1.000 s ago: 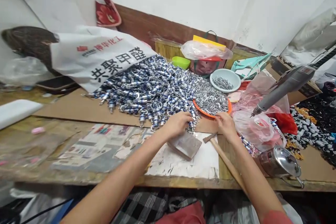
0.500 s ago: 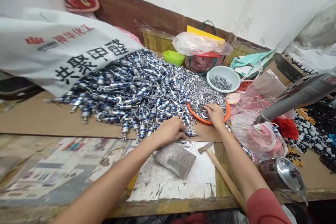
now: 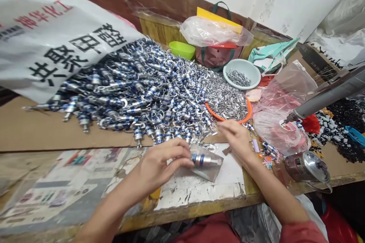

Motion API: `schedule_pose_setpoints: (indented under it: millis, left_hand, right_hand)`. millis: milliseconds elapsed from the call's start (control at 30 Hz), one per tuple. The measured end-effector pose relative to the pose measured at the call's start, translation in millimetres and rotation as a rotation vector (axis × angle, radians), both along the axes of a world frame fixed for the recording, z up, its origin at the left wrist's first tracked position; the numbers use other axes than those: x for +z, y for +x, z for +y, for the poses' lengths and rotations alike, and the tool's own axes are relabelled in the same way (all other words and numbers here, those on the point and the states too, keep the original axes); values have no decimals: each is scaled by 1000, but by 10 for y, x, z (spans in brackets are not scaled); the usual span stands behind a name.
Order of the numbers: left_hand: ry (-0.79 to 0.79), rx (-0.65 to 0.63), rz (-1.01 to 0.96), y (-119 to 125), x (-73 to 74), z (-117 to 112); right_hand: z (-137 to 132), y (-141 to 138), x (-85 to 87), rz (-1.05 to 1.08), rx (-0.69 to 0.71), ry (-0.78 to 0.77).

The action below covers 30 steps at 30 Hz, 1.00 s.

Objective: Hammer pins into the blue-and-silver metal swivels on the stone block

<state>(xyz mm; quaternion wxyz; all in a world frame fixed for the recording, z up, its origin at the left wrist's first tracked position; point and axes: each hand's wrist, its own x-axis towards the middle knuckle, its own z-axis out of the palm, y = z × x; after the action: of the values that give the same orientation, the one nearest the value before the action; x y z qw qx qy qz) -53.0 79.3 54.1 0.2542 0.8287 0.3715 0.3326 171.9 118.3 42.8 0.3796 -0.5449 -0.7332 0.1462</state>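
Note:
My left hand (image 3: 171, 157) is closed on the end of a blue-and-silver metal fitting (image 3: 203, 160). The fitting lies sideways over a grey metal block (image 3: 211, 173), which rests on white paper (image 3: 199, 195). Just in front of the orange-rimmed basin (image 3: 247, 115), my right hand (image 3: 235, 136) has its fingers drawn together and blurred; what they hold, if anything, I cannot make out. Small metal tabs (image 3: 228, 102) heap up in the basin. A bit of the hammer head (image 3: 227, 151) shows beside my right wrist, its handle hidden by the forearm.
A big pile of blue-and-silver fittings (image 3: 154, 87) spreads behind my left hand, under a white printed sack (image 3: 65, 41). Toward the right are a pale bowl of metal pins (image 3: 256, 70), a grey electric screwdriver (image 3: 325, 97), plastic bags (image 3: 268, 129) and a steel mug (image 3: 310, 169).
My left hand has moved from the pile's edge to over the metal block, now with a fitting in it. My right hand has come out of the basin toward me. The view has shifted.

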Motion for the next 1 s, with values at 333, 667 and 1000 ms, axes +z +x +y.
schedule_pose_setpoints:
  millis: [333, 667, 1000]
  left_hand:
    - [150, 205, -137, 121, -327, -281]
    - [42, 409, -332, 225, -431, -379]
    - [-128, 377, -326, 209, -384, -386]
  right_hand:
    - [-776, -367, -16, 162, 217, -4]
    - [-773, -432, -101, 458, 153, -199]
    - [-750, -428, -133, 528, 266, -212]
